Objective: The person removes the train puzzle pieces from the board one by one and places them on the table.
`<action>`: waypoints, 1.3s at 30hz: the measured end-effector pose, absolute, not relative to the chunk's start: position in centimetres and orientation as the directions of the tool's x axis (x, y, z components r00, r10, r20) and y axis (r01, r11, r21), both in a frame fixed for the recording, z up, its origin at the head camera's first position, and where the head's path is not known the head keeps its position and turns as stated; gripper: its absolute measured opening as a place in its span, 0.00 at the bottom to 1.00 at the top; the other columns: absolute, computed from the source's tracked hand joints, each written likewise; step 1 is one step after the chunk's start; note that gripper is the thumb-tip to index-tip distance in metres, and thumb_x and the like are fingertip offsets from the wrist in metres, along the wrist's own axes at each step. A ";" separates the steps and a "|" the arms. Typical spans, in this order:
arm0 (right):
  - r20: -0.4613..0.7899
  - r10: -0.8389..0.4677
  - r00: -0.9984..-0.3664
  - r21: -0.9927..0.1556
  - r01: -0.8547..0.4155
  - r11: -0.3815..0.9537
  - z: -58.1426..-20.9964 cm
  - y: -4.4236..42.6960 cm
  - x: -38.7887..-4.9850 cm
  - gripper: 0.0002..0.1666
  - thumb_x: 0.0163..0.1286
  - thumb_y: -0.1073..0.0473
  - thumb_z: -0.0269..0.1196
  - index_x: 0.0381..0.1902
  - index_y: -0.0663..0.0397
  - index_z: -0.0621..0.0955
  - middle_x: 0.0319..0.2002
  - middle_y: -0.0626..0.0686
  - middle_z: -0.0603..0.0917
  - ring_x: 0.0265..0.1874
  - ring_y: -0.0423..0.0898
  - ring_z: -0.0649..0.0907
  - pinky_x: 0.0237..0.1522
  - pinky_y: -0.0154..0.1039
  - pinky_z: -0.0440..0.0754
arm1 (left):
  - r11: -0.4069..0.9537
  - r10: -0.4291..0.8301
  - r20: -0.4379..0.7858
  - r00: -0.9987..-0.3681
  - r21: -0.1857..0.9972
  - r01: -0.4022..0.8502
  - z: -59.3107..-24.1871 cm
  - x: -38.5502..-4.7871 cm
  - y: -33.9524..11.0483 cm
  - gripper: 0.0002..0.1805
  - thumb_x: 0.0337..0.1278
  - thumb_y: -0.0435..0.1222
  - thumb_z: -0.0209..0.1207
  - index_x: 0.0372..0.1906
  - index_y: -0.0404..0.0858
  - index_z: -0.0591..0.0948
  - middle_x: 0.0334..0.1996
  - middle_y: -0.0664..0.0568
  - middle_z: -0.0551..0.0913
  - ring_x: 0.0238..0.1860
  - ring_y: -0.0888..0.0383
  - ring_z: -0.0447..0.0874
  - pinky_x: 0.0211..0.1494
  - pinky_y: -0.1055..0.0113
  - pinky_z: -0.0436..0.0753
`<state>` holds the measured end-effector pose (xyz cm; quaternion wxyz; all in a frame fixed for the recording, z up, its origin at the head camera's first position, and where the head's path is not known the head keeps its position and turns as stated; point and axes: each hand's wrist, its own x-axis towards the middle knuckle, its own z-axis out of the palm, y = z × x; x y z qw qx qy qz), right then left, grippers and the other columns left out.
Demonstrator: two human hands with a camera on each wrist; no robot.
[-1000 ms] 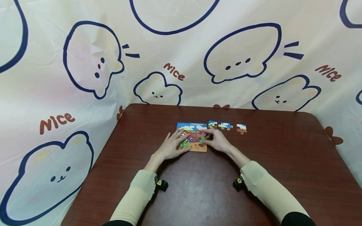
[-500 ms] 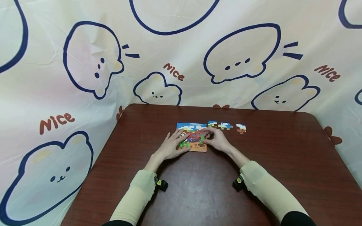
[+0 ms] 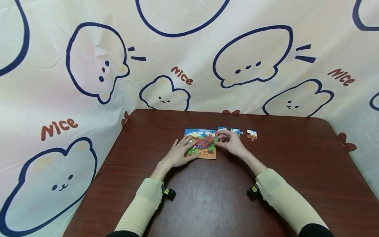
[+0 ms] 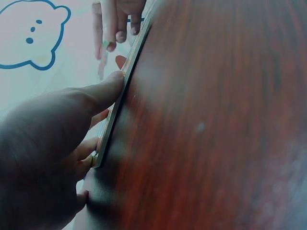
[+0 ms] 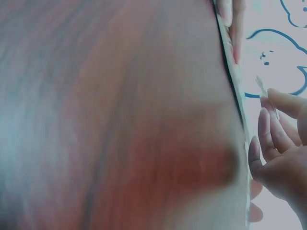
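A colourful jigsaw puzzle (image 3: pixel 207 154), with sky, clouds and a red vehicle in its picture, lies flat on the table in the head view. On its left side rests my left hand (image 3: pixel 179 154), fingers spread, the thumb along the near edge; that thumb (image 4: pixel 106 91) also shows on the edge in the left wrist view. My right hand (image 3: pixel 232 143) pinches a small puzzle piece (image 5: pixel 262 86) between thumb and fingertips. The piece is raised above the puzzle's right edge, apart from it in the right wrist view. Its picture is mostly hidden, with some green visible.
Loose puzzle pieces lie beyond the right hand: one piece (image 3: pixel 222 128) by the puzzle's top right corner, another piece (image 3: pixel 236 131) partly covered by the hand, and a third piece (image 3: pixel 252 134) farther right. A cartoon-printed cloth (image 3: pixel 201 95) hangs behind the brown table (image 3: pixel 296 158).
My right hand has lifted off the puzzle's right side and shifted slightly right, with the puzzle piece pinched in it. The left hand has stayed in place.
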<state>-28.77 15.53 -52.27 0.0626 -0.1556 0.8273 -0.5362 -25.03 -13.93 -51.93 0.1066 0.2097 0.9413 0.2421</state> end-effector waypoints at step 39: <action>-0.060 -0.202 -0.977 -0.858 -0.053 0.510 -51.1 29.4 -25.2 0.31 0.77 0.59 0.73 0.73 0.65 0.81 0.54 0.64 0.88 0.42 0.34 0.84 0.45 0.25 0.82 | 0.783 0.454 -0.083 -0.887 0.512 0.353 -51.7 -24.8 -14.0 0.41 0.78 0.57 0.63 0.87 0.51 0.67 0.91 0.46 0.54 0.93 0.44 0.44 0.93 0.33 0.43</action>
